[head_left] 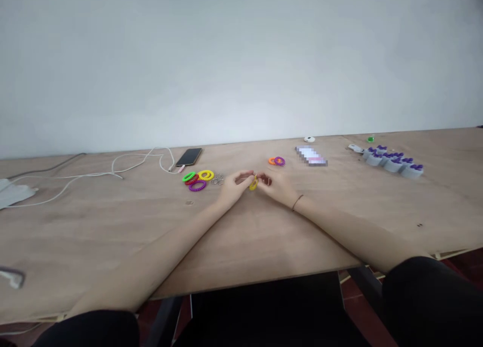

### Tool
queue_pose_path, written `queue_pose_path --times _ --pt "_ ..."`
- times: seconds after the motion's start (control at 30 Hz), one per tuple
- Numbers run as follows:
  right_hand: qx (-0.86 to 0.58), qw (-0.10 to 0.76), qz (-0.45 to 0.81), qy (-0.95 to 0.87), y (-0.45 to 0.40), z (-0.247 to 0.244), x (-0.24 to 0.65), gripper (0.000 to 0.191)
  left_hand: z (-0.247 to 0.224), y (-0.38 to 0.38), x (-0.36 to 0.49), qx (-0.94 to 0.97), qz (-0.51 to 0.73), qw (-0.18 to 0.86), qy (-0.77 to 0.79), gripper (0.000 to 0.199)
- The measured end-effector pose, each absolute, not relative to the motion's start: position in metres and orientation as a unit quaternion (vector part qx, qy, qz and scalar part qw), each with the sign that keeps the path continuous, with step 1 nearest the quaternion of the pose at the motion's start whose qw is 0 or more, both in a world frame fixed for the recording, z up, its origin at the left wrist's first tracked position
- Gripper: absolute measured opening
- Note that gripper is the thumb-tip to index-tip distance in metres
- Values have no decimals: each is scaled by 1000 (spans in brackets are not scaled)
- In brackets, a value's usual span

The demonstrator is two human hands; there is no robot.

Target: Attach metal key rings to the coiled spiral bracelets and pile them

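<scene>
Left hand (234, 185) and right hand (276, 187) come together at frame centre, fingertips pinching a yellow spiral band (253, 185), forearms angling in from the lower corners, well above the near edge of the plywood table (113, 226).

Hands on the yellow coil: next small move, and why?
Probably rotate the yellow coil a little between the left hand and right hand, to seat what looks like a metal ring at its top. Both hands pinch right there, and the ring seems only partly on.
</scene>
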State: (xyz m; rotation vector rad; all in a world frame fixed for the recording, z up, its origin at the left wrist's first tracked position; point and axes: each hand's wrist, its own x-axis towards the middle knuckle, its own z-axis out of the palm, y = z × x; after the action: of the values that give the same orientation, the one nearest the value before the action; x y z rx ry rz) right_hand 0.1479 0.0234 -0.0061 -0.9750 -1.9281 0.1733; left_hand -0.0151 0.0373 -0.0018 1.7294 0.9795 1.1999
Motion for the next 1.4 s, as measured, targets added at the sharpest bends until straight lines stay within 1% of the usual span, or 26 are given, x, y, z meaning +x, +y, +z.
queue_pose_path --times 0.13,0.27,0.43,0.67,0.87,1.1,1.2,1.33,1.4 --pt "-380 450 16 -808 22 -6 149 10 -6 35 -9 645 477 472 365 47" --pt "-381 442 -3 -812 21 -7 148 10 -10 36 -7 624 483 499 358 46" --pt "-394 456 -10 -798 21 -7 145 11 -8 35 -7 632 493 476 361 42" --pt "-401 473 -14 -784 20 -7 142 7 -4 31 -1 621 525 431 391 34" --pt "-365 454 -36 -812 18 -3 143 11 -3 32 -3 616 545 406 397 23" --pt "-323 428 -33 -843 19 -1 147 11 -3 33 -6 642 531 386 395 19" --pt "-329 417 -62 -845 19 -2 147 11 -3 33 -8 671 517 328 418 23" --pt "-350 392 -102 -845 20 -4 148 13 2 29 -11 727 470 177 468 13" --pt "-360 383 -107 -844 20 -5 148 15 7 25 -12 758 435 155 461 15"
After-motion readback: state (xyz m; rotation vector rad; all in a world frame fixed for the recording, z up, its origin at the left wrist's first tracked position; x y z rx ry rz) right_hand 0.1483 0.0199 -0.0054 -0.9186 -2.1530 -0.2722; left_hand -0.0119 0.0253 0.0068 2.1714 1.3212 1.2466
